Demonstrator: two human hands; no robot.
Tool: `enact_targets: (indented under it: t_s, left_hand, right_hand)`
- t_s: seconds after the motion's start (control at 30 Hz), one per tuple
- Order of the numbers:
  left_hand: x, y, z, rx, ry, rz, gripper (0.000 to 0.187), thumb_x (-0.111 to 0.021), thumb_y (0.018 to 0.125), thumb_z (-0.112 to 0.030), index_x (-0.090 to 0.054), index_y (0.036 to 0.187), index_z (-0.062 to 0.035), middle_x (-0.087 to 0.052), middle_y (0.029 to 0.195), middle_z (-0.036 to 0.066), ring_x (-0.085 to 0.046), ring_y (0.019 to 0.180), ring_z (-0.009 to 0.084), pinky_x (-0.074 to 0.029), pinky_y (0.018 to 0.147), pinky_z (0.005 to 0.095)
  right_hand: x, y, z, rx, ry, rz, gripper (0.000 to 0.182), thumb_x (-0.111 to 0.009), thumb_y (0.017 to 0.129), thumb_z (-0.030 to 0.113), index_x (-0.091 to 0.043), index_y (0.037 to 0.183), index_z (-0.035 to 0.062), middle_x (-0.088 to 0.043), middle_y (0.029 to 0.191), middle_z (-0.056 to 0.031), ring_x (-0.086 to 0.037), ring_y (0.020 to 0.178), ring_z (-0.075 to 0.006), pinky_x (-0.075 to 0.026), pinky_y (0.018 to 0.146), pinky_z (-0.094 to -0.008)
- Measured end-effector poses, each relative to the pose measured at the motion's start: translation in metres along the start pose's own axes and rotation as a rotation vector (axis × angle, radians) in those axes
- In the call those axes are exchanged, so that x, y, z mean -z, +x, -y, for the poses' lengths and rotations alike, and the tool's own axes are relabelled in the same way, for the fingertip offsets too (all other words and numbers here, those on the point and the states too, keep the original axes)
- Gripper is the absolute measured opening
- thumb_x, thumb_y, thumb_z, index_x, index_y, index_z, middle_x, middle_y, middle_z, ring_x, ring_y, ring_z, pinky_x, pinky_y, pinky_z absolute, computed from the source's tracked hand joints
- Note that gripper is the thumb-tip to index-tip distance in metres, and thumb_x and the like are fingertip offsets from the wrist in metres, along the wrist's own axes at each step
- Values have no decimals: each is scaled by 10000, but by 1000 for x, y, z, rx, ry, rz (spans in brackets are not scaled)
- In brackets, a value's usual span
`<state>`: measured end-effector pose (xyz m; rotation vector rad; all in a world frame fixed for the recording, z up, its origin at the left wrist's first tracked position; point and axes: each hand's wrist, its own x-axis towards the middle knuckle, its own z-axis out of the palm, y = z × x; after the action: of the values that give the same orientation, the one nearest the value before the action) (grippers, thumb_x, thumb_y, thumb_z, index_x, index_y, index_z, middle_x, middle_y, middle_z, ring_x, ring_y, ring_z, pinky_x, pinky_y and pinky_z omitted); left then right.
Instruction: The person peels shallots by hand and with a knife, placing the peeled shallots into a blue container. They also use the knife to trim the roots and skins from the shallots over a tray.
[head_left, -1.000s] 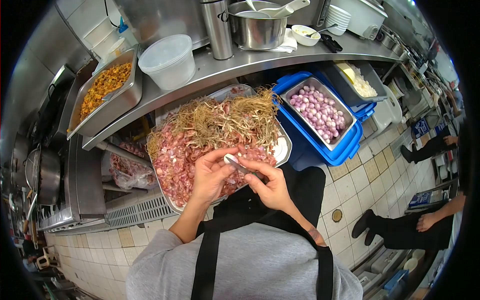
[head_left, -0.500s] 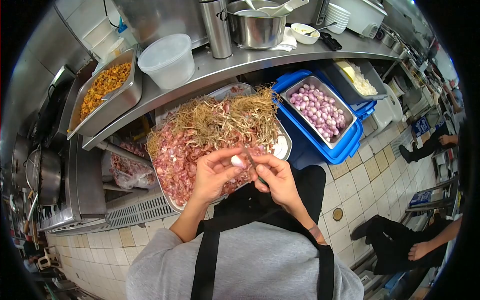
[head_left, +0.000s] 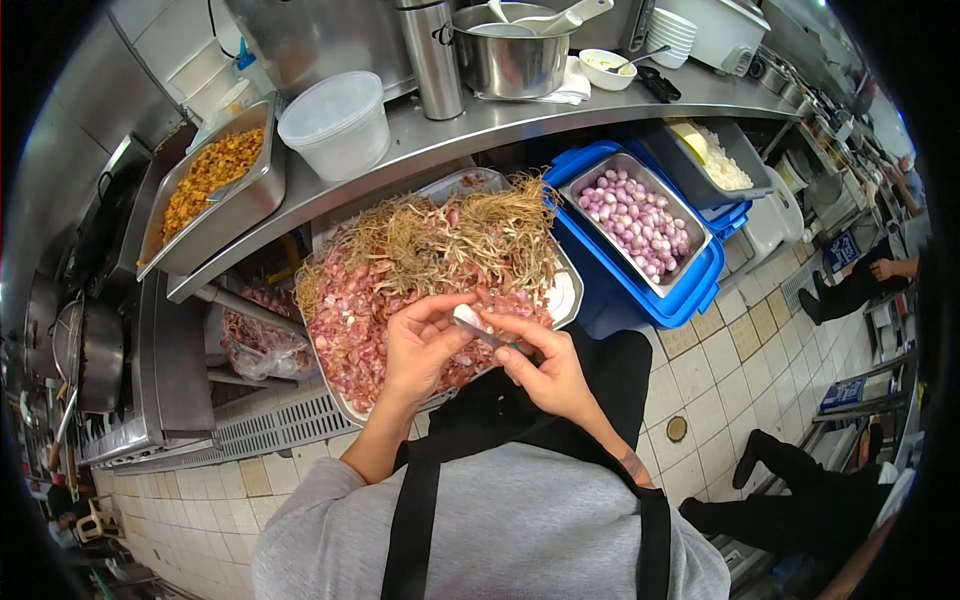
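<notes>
Between the fingers of my left hand point(head_left: 425, 345) is a partly peeled shallot point(head_left: 467, 317), its white side showing. My right hand point(head_left: 545, 368) is closed around a small knife point(head_left: 484, 336), whose blade lies against the shallot. Both hands are above the near edge of a large tray point(head_left: 572, 290) heaped with reddish shallots and skins point(head_left: 360, 325). Dry, straw-coloured roots point(head_left: 440, 240) cover the back of the heap. Peeled purple shallots point(head_left: 635, 220) fill a metal pan point(head_left: 700, 240) to the right.
The pan rests on a blue-rimmed bin point(head_left: 708, 285). Behind the tray, a steel counter point(head_left: 420, 140) holds a plastic tub point(head_left: 335, 125), a steel pot point(head_left: 510, 65) and a pan of diced orange food point(head_left: 215, 175). Two people's dark-clothed legs point(head_left: 800, 490) show at the right.
The knife has tilted from upright to a flatter angle, its blade now at the shallot. The shallot has moved slightly left and up. At the right, the nearer person's legs have shifted.
</notes>
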<state>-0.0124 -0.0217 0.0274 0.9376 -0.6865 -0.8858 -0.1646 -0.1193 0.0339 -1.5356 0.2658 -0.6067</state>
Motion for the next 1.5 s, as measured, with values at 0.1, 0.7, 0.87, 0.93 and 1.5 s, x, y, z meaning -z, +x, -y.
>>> enact_targets:
  t_s: [0.1, 0.7, 0.87, 0.93, 1.5]
  left_hand:
    - [0, -1, -2, -26, -2, 16, 319, -633, 776, 75, -572, 1088, 46, -598, 1101, 135, -581, 1000, 169, -476, 872, 285]
    - [2, -4, 3, -56, 40, 96, 374, -591, 807, 74, -516, 1172, 53, -582, 1136, 148, -565, 1049, 184, -445, 926, 302]
    - [-2, -2, 2, -46, 86, 104, 385, -575, 826, 57, -491, 1202, 60, -575, 1144, 138, -550, 1069, 181, -429, 932, 295]
    - [-3, -2, 2, -51, 95, 106, 381, -568, 829, 57, -489, 1201, 61, -568, 1154, 139, -547, 1070, 178, -429, 927, 292]
    - [-3, 1, 15, -138, -131, -30, 330, -596, 773, 102, -541, 1092, 33, -550, 1140, 134, -561, 1047, 205, -455, 909, 316]
  right_hand:
    - [0, 1, -1, 37, -28, 7, 318, -581, 842, 38, -564, 1155, -10, -601, 1152, -128, -571, 1062, -191, -460, 876, -303]
    - [2, 2, -15, -130, 505, 25, 290, -494, 927, 104, -543, 1198, 14, -556, 758, -45, -390, 514, -44, -314, 452, -168]
    - [-2, 1, -14, -152, 603, -43, 286, -492, 927, 100, -539, 1192, 5, -544, 763, -45, -393, 520, -45, -313, 456, -166]
    - [-7, 2, -13, -81, 489, -116, 286, -495, 924, 91, -537, 1193, 3, -541, 764, -41, -390, 519, -42, -311, 454, -166]
    - [-8, -1, -12, 29, -36, -254, 336, -566, 859, 47, -546, 1189, -10, -630, 1038, -102, -585, 893, -115, -468, 782, -253]
